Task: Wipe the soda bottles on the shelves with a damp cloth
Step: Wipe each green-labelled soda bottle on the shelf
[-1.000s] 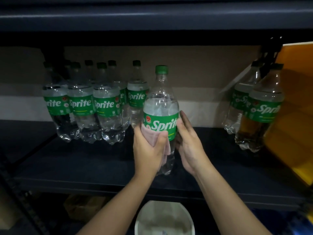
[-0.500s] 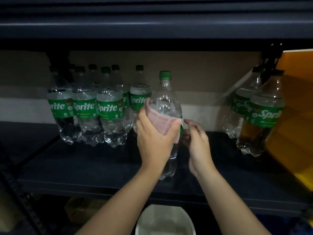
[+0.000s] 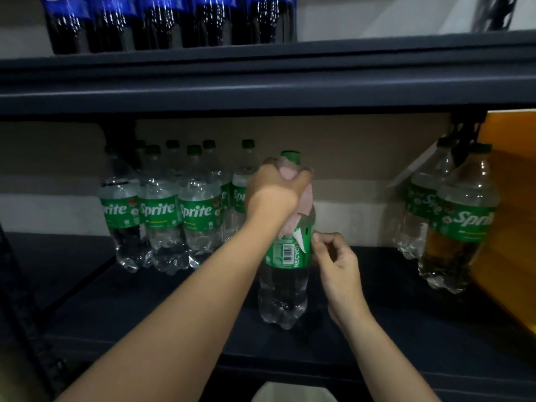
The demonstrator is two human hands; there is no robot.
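Note:
A clear Sprite bottle [image 3: 285, 274] with a green label and green cap stands upright at the front middle of the dark shelf [image 3: 179, 320]. My left hand [image 3: 275, 187] grips a pink cloth [image 3: 303, 203] round the bottle's neck just under the cap; the cloth's tail hangs down the shoulder. My right hand [image 3: 333, 256] is at the label's right edge with fingers curled, its fingertips touching the label. The barcode side of the label faces me.
Several Sprite bottles [image 3: 162, 210] cluster at the back left, two more [image 3: 455, 221] at the right next to an orange panel [image 3: 510, 216]. Dark cola bottles [image 3: 162, 21] line the upper shelf. A white container [image 3: 293, 394] sits below the shelf edge.
My left hand has slid the cloth up from the bottle's body to its neck. The bottle has turned so the barcode faces me. My right hand came back to the label's edge.

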